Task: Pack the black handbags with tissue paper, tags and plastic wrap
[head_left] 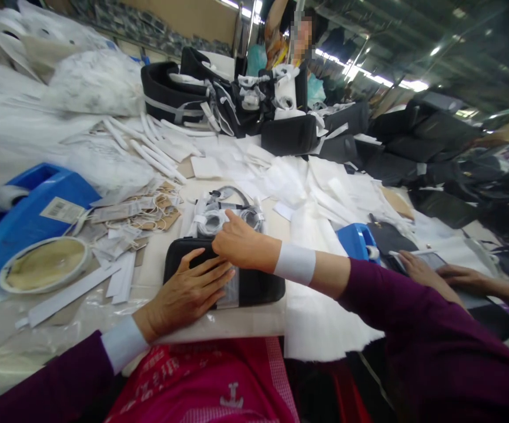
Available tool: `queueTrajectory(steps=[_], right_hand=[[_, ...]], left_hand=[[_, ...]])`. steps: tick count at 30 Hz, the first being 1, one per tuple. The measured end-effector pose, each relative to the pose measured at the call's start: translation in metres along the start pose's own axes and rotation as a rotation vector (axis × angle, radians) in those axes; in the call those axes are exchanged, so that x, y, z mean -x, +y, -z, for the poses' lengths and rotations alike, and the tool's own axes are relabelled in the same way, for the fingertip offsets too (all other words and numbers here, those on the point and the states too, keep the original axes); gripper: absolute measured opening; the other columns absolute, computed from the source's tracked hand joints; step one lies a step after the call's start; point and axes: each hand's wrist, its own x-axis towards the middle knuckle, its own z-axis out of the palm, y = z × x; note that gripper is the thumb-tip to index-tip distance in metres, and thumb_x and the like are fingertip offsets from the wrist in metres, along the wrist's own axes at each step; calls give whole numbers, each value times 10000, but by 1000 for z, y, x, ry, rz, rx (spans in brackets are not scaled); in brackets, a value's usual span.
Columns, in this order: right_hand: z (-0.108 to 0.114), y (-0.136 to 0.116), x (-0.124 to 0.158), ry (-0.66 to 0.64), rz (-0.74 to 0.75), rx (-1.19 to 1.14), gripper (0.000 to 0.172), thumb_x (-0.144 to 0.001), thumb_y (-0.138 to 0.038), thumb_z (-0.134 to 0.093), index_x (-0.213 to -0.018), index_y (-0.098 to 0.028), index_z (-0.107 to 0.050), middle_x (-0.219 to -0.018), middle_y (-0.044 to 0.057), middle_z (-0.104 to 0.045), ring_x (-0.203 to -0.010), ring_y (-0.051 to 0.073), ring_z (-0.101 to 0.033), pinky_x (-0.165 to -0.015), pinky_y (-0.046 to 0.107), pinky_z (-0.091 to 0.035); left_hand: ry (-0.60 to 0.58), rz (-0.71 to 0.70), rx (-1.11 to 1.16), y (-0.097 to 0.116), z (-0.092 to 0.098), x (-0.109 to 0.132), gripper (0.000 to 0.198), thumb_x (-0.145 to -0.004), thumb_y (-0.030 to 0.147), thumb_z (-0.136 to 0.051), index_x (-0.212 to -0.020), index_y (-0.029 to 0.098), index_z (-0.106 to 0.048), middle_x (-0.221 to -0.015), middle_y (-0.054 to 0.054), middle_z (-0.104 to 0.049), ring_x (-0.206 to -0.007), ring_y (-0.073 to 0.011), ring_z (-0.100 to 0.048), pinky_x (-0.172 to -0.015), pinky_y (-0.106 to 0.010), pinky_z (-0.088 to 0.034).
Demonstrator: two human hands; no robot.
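A black rectangular case or bag (261, 288) lies flat at the table's front edge. Wrapped grey straps with rings (213, 222) extend from its far side. My left hand (188, 296) rests on the case, fingers stretched out across its top. My right hand (239, 238) is over the case's far edge, fingers curled and index finger forward. Whatever its fingertips pinch is hidden. A light grey strip (230, 291) on the case shows beyond my left fingertips.
To the left are a blue tape dispenser (38, 205), a round dish (45, 264) and stringed tags (126, 211). White sheets (329, 282) spread rightward. Black bags (290, 134) stand behind. A co-worker's hands (422, 270) work at right, near another blue dispenser (354, 239).
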Motion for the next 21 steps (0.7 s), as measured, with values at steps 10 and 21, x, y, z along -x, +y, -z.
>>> queueTrajectory(steps=[10,21], right_hand=[[-7,21,-7,117,137,110,198,-879,-122,-507,-830,-161,-695,-805,45,-687,-827,214,-588,-1080,463,-150],[-37,106,-39,46,-40,-228,249,-669,-297,-782,-783,-168,-602,-845,40,-653,-975,239,-475,-897,368,-268]], left_hand=[[-6,27,41,2,3,-5,374,-938,247,-525,-1310,270,-544,-1363,-11,-570,-1270,-213,-497,-1145,-477,-133],[0,77,57,4,2,-7,409,-927,278,-549,-1332,330,-522,-1385,8,-547,-1276,-210,-496,-1153,-485,-128]])
